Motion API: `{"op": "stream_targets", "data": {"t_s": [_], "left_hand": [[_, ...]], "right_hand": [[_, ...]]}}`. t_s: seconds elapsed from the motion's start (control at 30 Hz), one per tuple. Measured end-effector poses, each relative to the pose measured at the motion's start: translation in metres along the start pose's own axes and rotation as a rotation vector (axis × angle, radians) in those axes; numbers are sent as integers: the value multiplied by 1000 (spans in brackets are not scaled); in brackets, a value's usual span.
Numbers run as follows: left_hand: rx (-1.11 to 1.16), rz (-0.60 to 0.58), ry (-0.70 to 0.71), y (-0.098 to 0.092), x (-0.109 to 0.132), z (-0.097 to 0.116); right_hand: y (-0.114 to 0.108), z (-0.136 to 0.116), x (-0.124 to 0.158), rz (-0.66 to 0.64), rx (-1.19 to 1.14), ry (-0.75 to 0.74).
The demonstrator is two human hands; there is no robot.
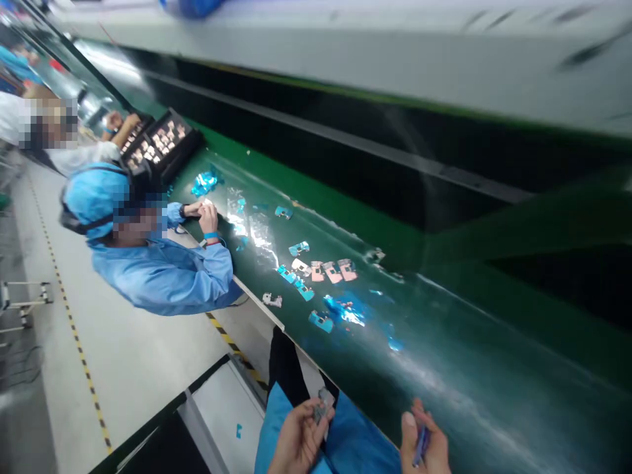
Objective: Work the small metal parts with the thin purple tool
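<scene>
My left hand [299, 438] is over my lap, just off the table's near edge. Its thumb and fingers close on a small grey metal plate [323, 405] with an irregular outline. At the lower right, over the green tabletop, my right hand [428, 444] has its fingers curled round a slim purple stick-like tool [421, 446]; its tip is too blurred to identify. Beyond my hands lie several flat cut-out plates, some blue like this blue plate [320, 321], others pinkish like this pink plate [347, 270]. Crumpled blue film [345, 309] lies beside them.
A co-worker in a blue smock [162, 276] sits to the left, handling a small piece. Farther back stands a black tray [168, 141] of small parts, with another person's hand [126, 128] near it. Clear film [259, 230] lies on the green table [474, 388]. A box [224, 401] stands below.
</scene>
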State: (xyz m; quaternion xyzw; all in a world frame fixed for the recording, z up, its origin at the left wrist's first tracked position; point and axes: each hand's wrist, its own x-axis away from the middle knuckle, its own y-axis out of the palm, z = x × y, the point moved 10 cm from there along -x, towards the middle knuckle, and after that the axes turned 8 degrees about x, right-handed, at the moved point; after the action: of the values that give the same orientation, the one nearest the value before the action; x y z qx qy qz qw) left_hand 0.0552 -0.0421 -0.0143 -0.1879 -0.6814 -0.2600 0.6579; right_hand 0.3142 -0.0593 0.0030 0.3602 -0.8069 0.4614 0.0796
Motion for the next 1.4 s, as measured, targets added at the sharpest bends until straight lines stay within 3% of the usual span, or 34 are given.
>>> {"op": "stream_targets", "data": {"t_s": [0.13, 0.27, 0.37, 0.47, 0.53, 0.63, 0.8, 1.13, 1.4], "left_hand": [[-41, -200, 208, 54, 98, 10], [-143, -425, 385, 108, 211, 3], [-286, -555, 474, 132, 283, -18], [-367, -635, 521, 143, 329, -42], [-424, -665, 484, 145, 344, -62], [-517, -695, 412, 145, 352, -88], [-641, -751, 428, 147, 360, -109], [-794, -868, 513, 145, 375, -122], [-787, -840, 502, 135, 377, -121]], "right_hand": [[-78, -110, 26, -115, -469, -352], [-167, -203, 81, -271, -893, -760], [-240, -228, 126, -60, -955, -1066], [-269, -245, 164, -86, -704, -1279], [-282, -247, 177, -102, -610, -1330], [-305, -241, 183, -2, -564, -1335], [-319, -230, 191, 102, -426, -1409], [-324, -222, 195, 140, -449, -1390], [-319, -221, 200, 115, -484, -1329]]}}
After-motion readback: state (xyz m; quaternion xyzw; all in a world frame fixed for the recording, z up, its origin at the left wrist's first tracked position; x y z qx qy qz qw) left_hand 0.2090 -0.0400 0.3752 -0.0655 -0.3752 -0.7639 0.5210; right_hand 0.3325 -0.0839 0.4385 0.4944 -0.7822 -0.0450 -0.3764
